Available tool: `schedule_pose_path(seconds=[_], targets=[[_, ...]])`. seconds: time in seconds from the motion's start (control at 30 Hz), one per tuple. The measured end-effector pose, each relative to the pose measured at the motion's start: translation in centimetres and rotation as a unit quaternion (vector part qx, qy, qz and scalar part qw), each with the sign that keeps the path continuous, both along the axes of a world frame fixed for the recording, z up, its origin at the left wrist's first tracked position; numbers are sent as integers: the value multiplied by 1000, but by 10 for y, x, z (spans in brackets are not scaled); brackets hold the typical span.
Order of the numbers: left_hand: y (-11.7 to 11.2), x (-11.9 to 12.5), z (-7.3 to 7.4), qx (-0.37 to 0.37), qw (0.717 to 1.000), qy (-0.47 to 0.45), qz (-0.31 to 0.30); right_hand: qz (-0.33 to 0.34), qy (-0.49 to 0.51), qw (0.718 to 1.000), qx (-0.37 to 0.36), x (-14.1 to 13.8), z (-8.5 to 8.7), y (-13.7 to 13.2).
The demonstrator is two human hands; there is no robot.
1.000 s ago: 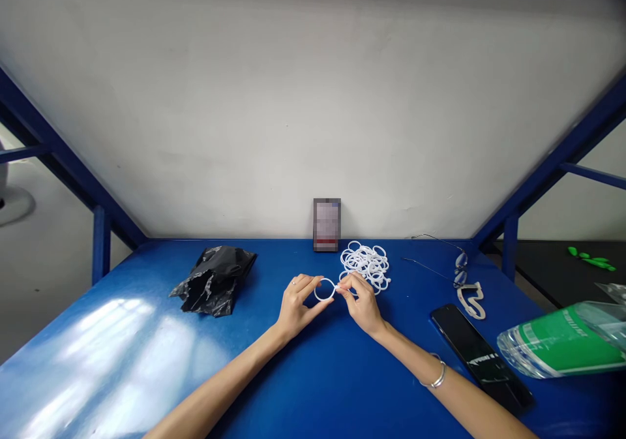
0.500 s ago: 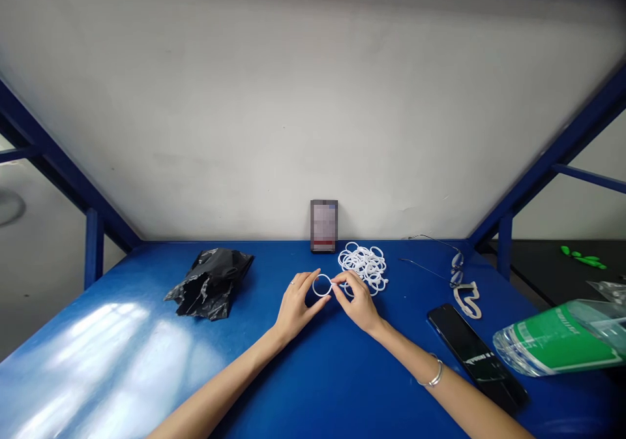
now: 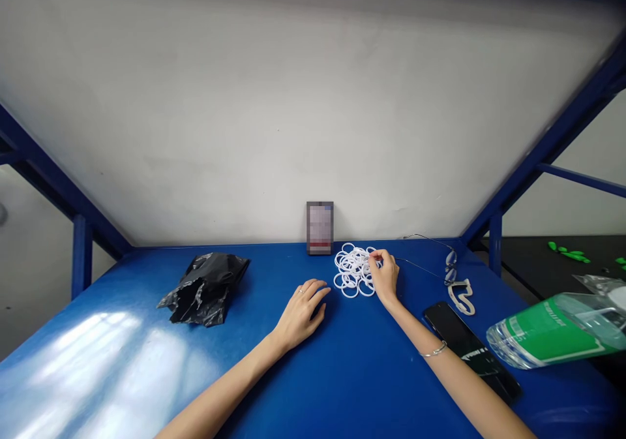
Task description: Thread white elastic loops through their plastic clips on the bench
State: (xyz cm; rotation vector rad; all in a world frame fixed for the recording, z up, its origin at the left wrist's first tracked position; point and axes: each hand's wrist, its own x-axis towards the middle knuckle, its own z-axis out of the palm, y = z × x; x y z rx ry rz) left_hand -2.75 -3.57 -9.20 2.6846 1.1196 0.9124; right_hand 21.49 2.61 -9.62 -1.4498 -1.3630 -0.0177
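A heap of thin white plastic rings [image 3: 351, 272] lies loosely piled on the blue table [image 3: 317, 387]. At the heap's right side is my right hand [image 3: 385, 276], its thumb and fingertips pinched on a white ring at the edge; part of that ring is hidden by the fingers. My left hand [image 3: 302, 315] rests palm down on the table, left of the heap and a little nearer to me. Its fingers are loosely stretched and hold nothing.
A crumpled black plastic bag [image 3: 208, 287] lies left. A device with a blurred screen [image 3: 319, 229] leans against the wall. On the right are eyeglasses [image 3: 450, 266], a white looped piece [image 3: 462, 297], a black phone [image 3: 469, 348] and a large green-labelled bottle [image 3: 552, 331] on its side.
Both hands held a single white ring between them before. Now my left hand has let go and lowered, and my right hand has moved right and back to the heap. The view shifted slightly.
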Motion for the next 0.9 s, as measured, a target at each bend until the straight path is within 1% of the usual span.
schedule_pose_path(seconds=[0.1,0.17,0.23,0.33,0.4,0.5,0.57,0.63,0.73,0.9], targets=[[-1,0,0,3,1000,11,-20,-3,20,1000,2,1,0,0],[-1,0,0,2,999,22,-30,-7,10,1000,13,-1,1,-2],[-2,1,0,-2,999,36,-33,6,-14,1000,27,-5,5,-5],[-2,2,0,-11,998,52,-34,69,-73,994,47,-12,11,-11],[-2,2,0,-16,998,54,-35,116,-124,984,47,-18,15,-17],[-2,2,0,-21,998,51,-38,174,-205,963,27,-28,17,-24],[-2,2,0,-25,998,51,-41,196,-244,950,9,-33,17,-27],[-2,2,0,-29,997,52,-44,196,-259,946,-10,-36,15,-28],[-2,2,0,-33,997,51,-46,183,-255,949,-28,-37,13,-28],[-1,1,0,-41,997,45,-45,192,-237,952,-21,-35,13,-28]])
